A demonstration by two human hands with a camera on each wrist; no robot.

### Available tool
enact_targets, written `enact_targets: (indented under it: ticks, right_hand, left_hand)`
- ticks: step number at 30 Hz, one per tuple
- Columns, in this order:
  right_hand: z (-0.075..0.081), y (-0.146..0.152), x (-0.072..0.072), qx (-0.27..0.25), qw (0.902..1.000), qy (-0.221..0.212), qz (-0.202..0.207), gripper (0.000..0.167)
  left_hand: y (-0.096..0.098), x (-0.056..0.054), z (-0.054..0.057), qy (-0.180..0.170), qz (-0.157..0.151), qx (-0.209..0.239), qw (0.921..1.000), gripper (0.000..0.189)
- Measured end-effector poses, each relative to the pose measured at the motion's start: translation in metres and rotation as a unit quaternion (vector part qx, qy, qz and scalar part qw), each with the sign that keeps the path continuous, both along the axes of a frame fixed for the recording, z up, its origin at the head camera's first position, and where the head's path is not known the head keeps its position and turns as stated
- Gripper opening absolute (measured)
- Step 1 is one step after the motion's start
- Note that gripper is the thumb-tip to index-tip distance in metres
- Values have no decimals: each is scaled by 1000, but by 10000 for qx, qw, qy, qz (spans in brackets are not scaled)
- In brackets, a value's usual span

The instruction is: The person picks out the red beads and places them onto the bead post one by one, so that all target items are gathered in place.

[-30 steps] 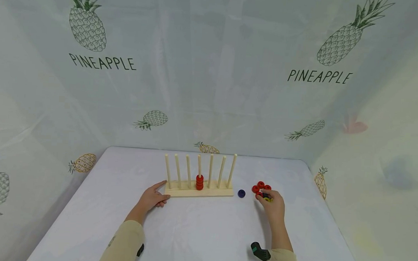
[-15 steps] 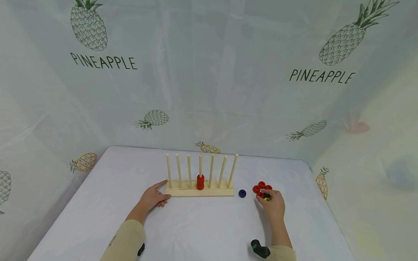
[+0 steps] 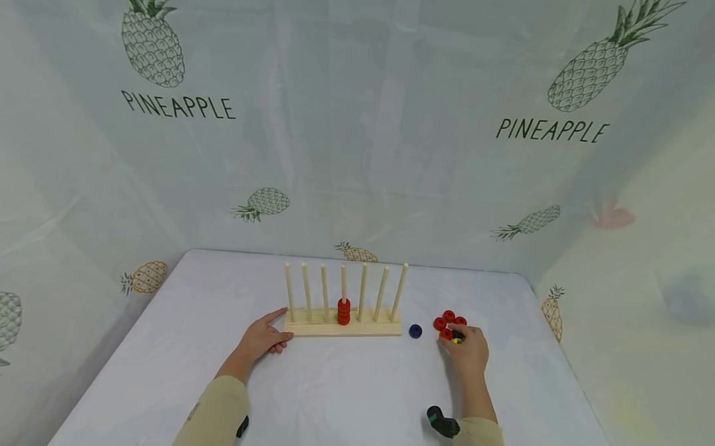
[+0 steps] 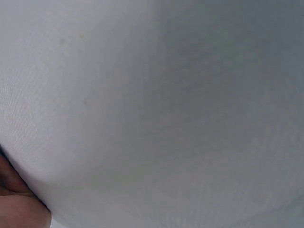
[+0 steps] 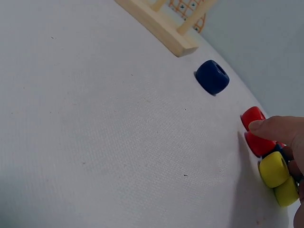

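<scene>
Seven upright pegs (image 3: 363, 293) stand on the wooden rack (image 3: 317, 330) in the head view, and a stack of red beads (image 3: 343, 311) sits on the middle one. The rack lies lengthwise on the white surface (image 3: 338, 388). The person's left hand (image 3: 259, 339) grips its left end, thumb at the front edge and forefinger at the back corner. A lone blue bead (image 3: 415, 331) rests just beside the rack's right end. Farther right, the right hand (image 3: 473, 354) reaches down into a cluster with four loose red beads (image 3: 439, 324); its thumb and forefinger stand slightly apart there. A pale sleeve (image 3: 214, 413) covers the left forearm, and a cloth printed with pineapples (image 3: 339, 82) hangs behind.

The left wrist view is filled almost wholly by blurred pale fabric, with a sliver of the left hand at the lower left corner.

In the right wrist view, the right thumb's tip touches the red beads, next to two yellow beads (image 5: 274, 169) that touch each other. A second blue bead (image 5: 274, 152) is partly hidden behind them. Whether this grip holds a bead cannot be told.
</scene>
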State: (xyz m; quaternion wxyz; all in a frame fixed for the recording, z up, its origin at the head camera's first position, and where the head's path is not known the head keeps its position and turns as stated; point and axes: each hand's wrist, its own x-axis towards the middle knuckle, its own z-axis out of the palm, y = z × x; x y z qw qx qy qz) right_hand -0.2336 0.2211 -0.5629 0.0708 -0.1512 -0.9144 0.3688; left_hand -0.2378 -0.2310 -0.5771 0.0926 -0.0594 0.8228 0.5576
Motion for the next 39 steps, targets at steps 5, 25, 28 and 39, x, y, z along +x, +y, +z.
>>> enact_targets:
  ticks: [5,25,28,39]
  right_hand:
    - [-2,1,-3,48,9998,-184,-14,43]
    - [-5,1,-6,461,9988,-136,1,39]
    - [-5,1,-6,465,9989,-100,-30,38]
    - [-5,4,-9,307,9993,-225,69,38]
  left_hand:
    - [1,0,0,18,9,-38,10000,74]
    - [-2,-1,-2,43,-51,33,10000,74]
    - [-3,-1,-3,10,-86,85,9999,75]
    - [-3,-2,-4,-29,-73,63,9999,75]
